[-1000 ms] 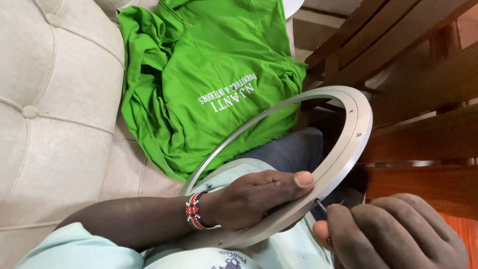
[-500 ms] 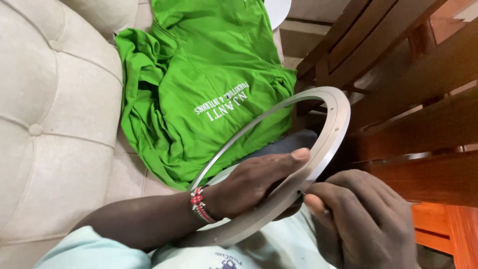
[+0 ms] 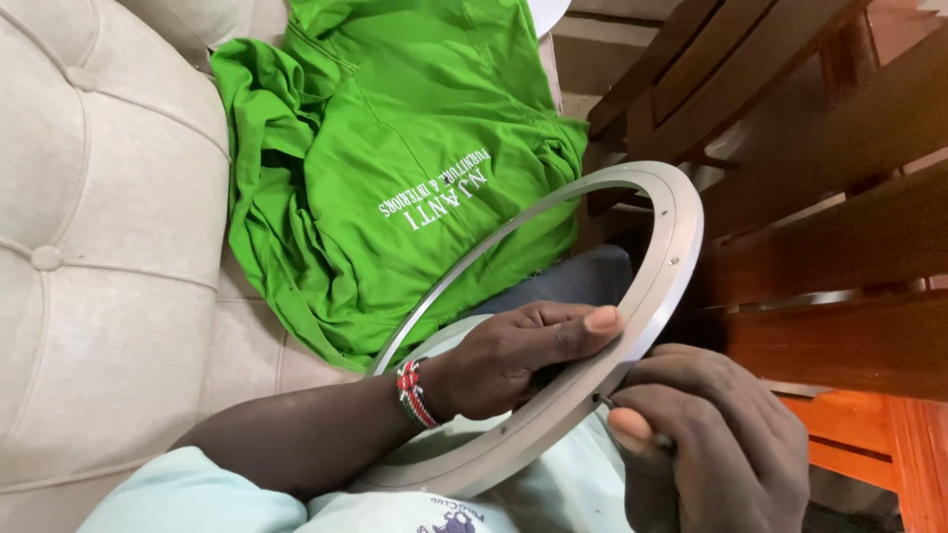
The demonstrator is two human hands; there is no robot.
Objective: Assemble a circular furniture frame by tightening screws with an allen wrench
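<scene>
A large flat grey metal ring (image 3: 674, 237) rests tilted on my lap. My left hand (image 3: 518, 355), with a beaded bracelet at the wrist, reaches through the ring and grips its lower rim, thumb on the top face. My right hand (image 3: 716, 449) is closed around a thin dark tool (image 3: 632, 419) whose tip touches the ring's outer edge just below my left thumb. Most of the tool is hidden in my fist.
A crumpled green shirt (image 3: 395, 168) with white lettering lies on the beige tufted sofa (image 3: 99, 247) beyond the ring. Dark wooden furniture slats (image 3: 829, 197) stand close on the right, next to the ring's rim.
My right hand has come up from the lower edge to the ring's rim, bringing the tool tip against it. The ring has shifted slightly, and my left hand keeps its grip.
</scene>
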